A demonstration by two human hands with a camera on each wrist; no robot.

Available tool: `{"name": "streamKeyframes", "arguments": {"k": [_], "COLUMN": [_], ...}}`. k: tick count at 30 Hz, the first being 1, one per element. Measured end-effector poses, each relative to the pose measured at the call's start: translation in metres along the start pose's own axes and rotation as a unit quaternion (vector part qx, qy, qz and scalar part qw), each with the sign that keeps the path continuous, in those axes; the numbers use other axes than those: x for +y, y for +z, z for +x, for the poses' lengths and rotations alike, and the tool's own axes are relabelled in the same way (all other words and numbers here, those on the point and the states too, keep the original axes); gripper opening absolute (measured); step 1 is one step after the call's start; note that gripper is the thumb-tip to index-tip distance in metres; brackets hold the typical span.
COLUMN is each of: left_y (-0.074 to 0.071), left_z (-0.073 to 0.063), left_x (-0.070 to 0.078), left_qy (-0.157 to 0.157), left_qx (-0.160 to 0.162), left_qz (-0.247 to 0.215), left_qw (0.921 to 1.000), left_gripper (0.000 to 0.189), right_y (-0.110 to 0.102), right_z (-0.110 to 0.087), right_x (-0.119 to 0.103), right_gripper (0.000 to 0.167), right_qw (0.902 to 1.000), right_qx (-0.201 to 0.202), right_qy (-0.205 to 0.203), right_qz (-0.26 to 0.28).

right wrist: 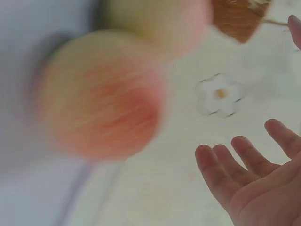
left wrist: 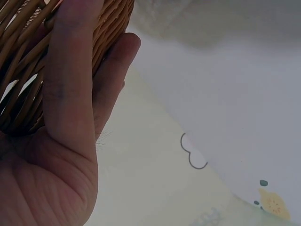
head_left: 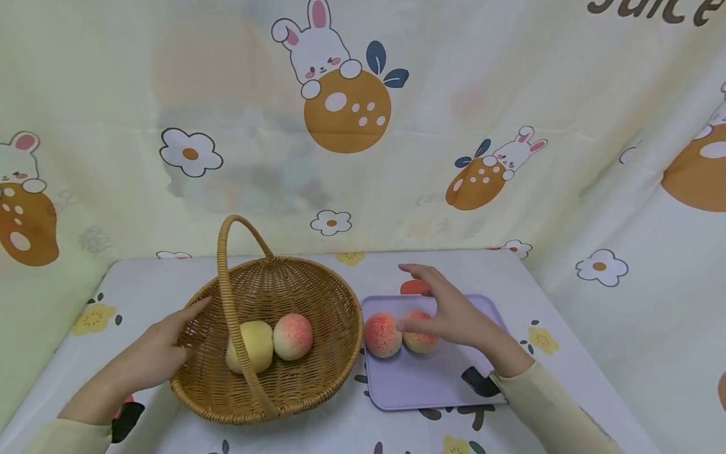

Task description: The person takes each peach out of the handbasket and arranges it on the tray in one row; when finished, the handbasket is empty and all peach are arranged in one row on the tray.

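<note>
A wicker basket (head_left: pixel 266 403) with an arched handle stands on the table, holding a yellow fruit (head_left: pixel 256 345) and a peach (head_left: pixel 293 337). My left hand (head_left: pixel 155 353) holds the basket's left rim; the left wrist view shows its fingers against the weave, and some of them are hidden. To the right lies a light purple tray (head_left: pixel 420 384) with two peaches, a left one (head_left: pixel 382 335) and a right one (head_left: pixel 421 340) partly covered by my hand. Over the tray my right hand (head_left: pixel 454 312) hovers, fingers spread and thumb apart, with nothing in its grasp.
A pale patterned cloth (head_left: pixel 317 435) covers the table. Behind it hangs a curtain (head_left: pixel 431 189) printed with rabbits, oranges and flowers. The basket's right rim stands right beside the tray's left edge, and its handle rises above the left side.
</note>
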State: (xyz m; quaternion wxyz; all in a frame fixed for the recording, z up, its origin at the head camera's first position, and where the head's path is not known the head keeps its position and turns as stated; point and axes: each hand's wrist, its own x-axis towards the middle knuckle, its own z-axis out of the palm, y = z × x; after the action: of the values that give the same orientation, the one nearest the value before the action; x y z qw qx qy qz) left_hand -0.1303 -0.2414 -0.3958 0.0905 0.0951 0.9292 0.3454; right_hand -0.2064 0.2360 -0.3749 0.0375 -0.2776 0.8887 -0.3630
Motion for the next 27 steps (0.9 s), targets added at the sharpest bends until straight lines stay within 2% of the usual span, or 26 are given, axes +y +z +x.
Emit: {"name": "streamKeyframes", "arguments": {"k": [7,15,18,22,27], "left_y": [0.000,0.000,0.001,0.001,0.000], "left_z": [-0.002,-0.001,-0.001,-0.001,0.000], "left_x": [-0.002,-0.003,-0.004,-0.005,-0.004], "left_qy": [0.002,0.001,-0.001,-0.004,-0.010], "left_qx": [0.006,0.008,0.006,0.006,0.006], "left_qz": [-0.007,-0.005,-0.006,-0.009,-0.010], "left_qw": [1.0000,1.0000,1.0000,0.9999,0.9999], "left_gripper": [0.084,0.084,0.084,0.084,0.083], "right_y": [0.020,0.065,0.080,0.094,0.105], "right_z": [0.036,0.063,0.067,0.071,0.077], "right_x": [-0.054,-0.084,-0.088,-0.095,-0.099], "right_gripper": [0.098,0.098,0.099,0.099,0.102], "right_qw": [0.9952,0.9871,0.9873,0.9877,0.9803], "right_qx": [-0.019,-0.070,-0.092,-0.107,-0.126], "right_qy": [-0.075,-0.123,-0.119,-0.113,-0.113], "right_qz": [0.060,0.075,0.052,-0.008,-0.102]}}
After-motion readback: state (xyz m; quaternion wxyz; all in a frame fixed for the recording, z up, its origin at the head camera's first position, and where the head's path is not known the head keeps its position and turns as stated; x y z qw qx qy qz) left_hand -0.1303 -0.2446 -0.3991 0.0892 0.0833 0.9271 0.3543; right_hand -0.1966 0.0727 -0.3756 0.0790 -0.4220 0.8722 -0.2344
